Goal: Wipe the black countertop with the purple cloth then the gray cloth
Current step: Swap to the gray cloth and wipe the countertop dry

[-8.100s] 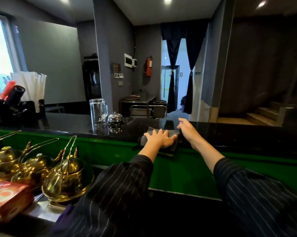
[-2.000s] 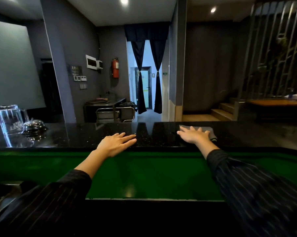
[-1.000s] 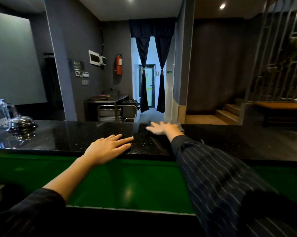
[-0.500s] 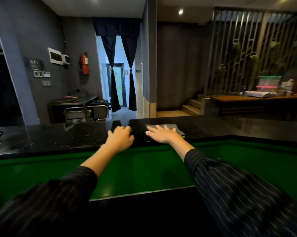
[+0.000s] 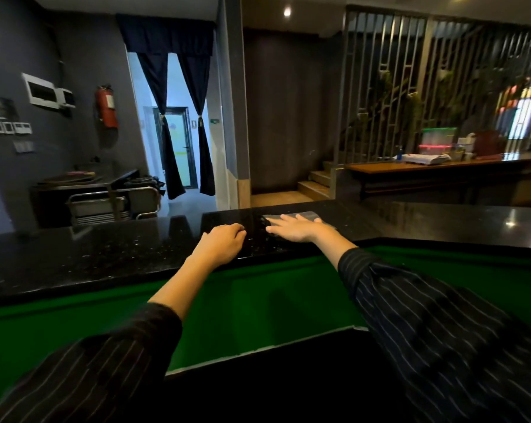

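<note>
my right hand [image 5: 297,228] is flat, fingers straight, pressing the gray cloth [image 5: 307,215] onto the black countertop [image 5: 105,254] near its far edge. left hand [image 5: 221,244] is beside it, fingers curled, holding nothing. risk imo: a long push sends the cloth off the back edge, or it bunches under my palm. purple cloth not in view. fire extinguisher [image 5: 107,106] label too blurry to read

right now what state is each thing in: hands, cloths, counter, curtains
countertop, black, glossy, reflecting the room
gray cloth, flat on the countertop, partly covered
right hand, fingers straight, pressing on the gray cloth
left hand, fingers curled, resting on the countertop, holding nothing
curtains, tied back either side of the doorway
purple cloth, not in view
</note>
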The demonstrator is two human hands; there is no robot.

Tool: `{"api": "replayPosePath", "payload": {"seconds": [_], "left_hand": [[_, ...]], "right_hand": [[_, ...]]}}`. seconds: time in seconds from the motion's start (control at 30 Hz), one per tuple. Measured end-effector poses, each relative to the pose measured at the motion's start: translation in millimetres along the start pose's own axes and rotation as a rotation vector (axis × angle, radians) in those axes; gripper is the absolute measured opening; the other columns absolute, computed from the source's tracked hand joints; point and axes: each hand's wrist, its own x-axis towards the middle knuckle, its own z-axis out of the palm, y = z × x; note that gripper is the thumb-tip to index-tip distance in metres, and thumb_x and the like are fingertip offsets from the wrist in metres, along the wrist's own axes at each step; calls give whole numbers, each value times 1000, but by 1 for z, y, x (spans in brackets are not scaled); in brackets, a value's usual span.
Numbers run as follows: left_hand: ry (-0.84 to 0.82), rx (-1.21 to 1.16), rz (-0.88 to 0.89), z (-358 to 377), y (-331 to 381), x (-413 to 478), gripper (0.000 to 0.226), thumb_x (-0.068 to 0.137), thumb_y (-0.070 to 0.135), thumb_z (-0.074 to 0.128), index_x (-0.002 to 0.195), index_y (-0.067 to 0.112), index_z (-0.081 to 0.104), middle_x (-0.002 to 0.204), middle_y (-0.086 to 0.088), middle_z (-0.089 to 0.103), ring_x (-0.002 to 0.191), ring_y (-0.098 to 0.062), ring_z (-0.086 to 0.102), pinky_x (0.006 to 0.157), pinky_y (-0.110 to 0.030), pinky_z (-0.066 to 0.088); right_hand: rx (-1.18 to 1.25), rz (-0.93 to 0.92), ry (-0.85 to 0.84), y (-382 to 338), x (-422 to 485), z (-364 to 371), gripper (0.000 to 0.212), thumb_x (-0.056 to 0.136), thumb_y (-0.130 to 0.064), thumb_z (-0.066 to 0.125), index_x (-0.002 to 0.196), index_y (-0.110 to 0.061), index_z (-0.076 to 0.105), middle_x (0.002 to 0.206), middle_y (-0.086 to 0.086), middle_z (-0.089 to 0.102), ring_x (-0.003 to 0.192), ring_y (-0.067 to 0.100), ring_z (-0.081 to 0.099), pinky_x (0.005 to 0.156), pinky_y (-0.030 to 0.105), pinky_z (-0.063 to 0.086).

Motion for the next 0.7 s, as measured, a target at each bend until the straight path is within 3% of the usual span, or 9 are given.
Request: {"api": "replayPosePath", "payload": {"seconds": [0.27,0.43,0.7], "left_hand": [[29,108,-1,7,0,8,39,100,36,35,134,23,50,138,-5,53,123,-26,51,104,-43,41],[32,85,13,3,-2,4,38,100,31,37,135,24,51,141,-3,52,130,-21,46,111,-36,34],[11,122,-20,0,9,-8,43,99,42,36,139,30,47,147,-1,45,135,-22,42,111,-40,34]], "right_hand": [[-30,-46,-13,-16,95,-17,65,92,-72,14,151,-47,8,164,-6,1,150,31,-1,113,64,-5],[-25,-86,-4,-2,106,-21,65,93,-70,13,152,-43,10,164,-7,3,151,28,1,115,62,-3],[28,165,67,103,66,-24,63,94,-69,12,152,-44,9,164,-4,0,150,31,-2,115,61,-6]]}}
